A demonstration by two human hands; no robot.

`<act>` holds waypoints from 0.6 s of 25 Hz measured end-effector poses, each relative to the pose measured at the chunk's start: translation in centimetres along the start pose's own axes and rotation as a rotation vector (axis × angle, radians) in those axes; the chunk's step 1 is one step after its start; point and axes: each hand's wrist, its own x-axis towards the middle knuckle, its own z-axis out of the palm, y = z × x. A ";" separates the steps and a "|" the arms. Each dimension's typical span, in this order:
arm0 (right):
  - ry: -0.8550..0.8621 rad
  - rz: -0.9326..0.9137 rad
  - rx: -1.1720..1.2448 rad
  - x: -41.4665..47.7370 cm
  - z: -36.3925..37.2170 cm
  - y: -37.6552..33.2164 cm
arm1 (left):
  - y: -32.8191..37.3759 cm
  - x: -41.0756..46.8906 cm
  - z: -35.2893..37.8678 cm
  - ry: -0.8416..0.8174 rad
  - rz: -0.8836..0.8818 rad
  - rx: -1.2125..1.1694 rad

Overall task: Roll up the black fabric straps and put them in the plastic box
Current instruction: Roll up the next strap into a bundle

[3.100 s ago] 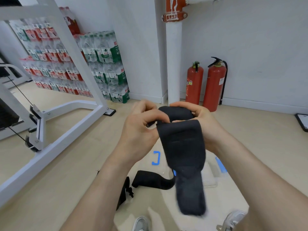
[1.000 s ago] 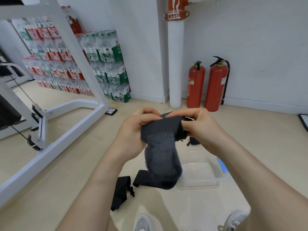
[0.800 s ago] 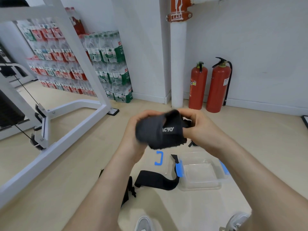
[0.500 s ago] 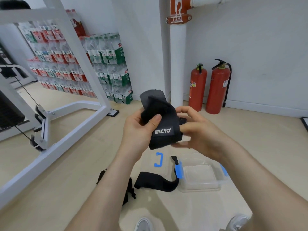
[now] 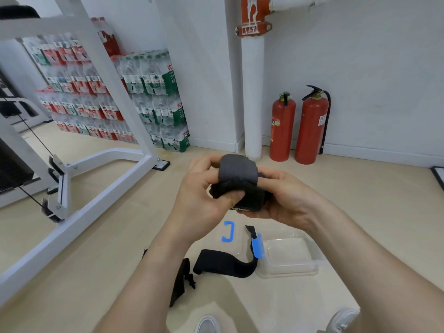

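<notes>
A black fabric strap (image 5: 239,182), wound into a thick roll, sits between both hands at chest height. My left hand (image 5: 200,197) grips its left side, thumb pressed on the front. My right hand (image 5: 286,197) cups the roll from the right and below. On the floor beneath lies the clear plastic box (image 5: 288,257) with blue clips, nothing visible inside it. A second black strap (image 5: 223,261) lies unrolled against the box's left side. A third black strap (image 5: 179,282) lies further left, partly hidden by my left forearm.
A loose blue clip (image 5: 228,231) lies on the floor left of the box. A white gym machine frame (image 5: 79,188) stands at the left. Two red fire extinguishers (image 5: 298,127) and stacked water bottle packs (image 5: 120,97) line the wall. My shoes (image 5: 207,324) show at the bottom.
The hanging tail of the strap has been wound up into the roll. The loose end that stood up half a second ago is now wrapped down over the top.
</notes>
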 end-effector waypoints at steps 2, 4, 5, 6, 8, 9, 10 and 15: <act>0.042 -0.051 -0.062 0.2 -0.1 0.1 | 0.4 -0.1 -0.2 -0.059 -0.006 -0.065; 0.073 -0.117 -0.130 0.1 0.0 0.0 | 0.8 -0.2 -0.4 -0.105 -0.035 -0.141; 0.090 -0.150 -0.185 -0.2 0.1 -0.1 | 0.9 -0.2 -0.4 -0.115 -0.047 -0.132; 0.111 -0.180 -0.251 -0.4 0.3 -0.2 | 0.8 -0.3 -0.6 -0.121 -0.038 -0.085; 0.136 -0.246 -0.389 -0.7 0.7 -0.2 | 0.6 -0.2 -1.0 -0.093 0.069 0.081; 0.130 -0.274 -0.441 -0.7 0.9 -0.2 | 0.5 -0.1 -1.1 -0.048 0.131 0.142; 0.113 -0.297 -0.473 -0.8 1.1 -0.1 | 0.2 0.0 -1.1 0.016 0.160 0.170; 0.002 -0.357 -0.567 -1.1 1.5 0.2 | -1.5 0.8 0.1 0.235 -0.106 -0.110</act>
